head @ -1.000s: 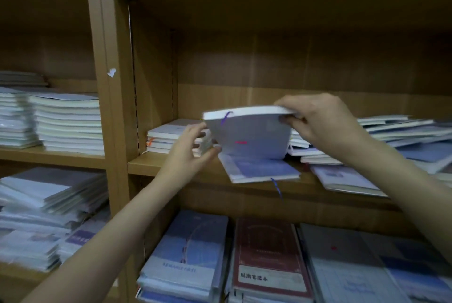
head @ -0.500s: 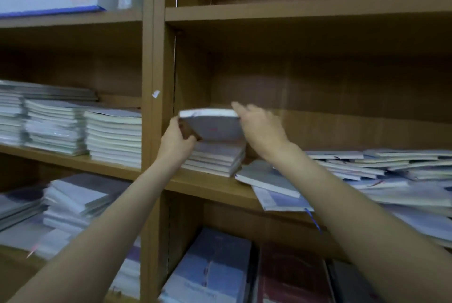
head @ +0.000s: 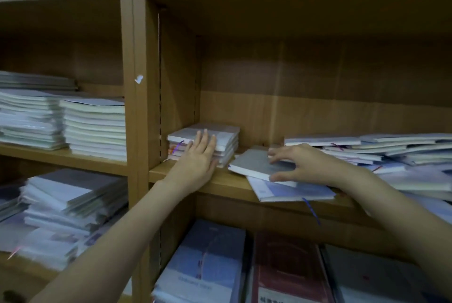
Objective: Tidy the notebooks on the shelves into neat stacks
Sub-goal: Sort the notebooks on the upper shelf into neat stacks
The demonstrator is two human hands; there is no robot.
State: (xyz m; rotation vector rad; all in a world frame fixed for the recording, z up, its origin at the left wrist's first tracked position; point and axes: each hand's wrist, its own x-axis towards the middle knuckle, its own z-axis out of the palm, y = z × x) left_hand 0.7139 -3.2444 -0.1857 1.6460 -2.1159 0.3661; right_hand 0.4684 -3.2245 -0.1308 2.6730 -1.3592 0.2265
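A small neat stack of grey notebooks (head: 220,135) sits at the left end of the middle shelf (head: 220,184). My left hand (head: 198,158) lies flat against the stack's front, fingers spread, holding nothing. To the right, a grey notebook (head: 254,164) lies tilted on a pale blue one (head: 288,191) that overhangs the shelf edge with a purple ribbon hanging down. My right hand (head: 300,163) grips the grey notebook, fingers on its cover and thumb at its near edge. Behind that hand a loose, messy spread of notebooks (head: 391,150) runs to the right.
The left bay holds tidy white stacks (head: 93,126) above and a slumped pile (head: 71,202) below. The lower shelf carries large blue (head: 208,261), dark red (head: 286,268) and grey (head: 371,278) books. A wooden upright (head: 137,107) divides the bays.
The notebook carried in both hands has been set on top of the left stack. My left hand now rests on that stack; my right hand has moved right onto the tilted grey notebook.
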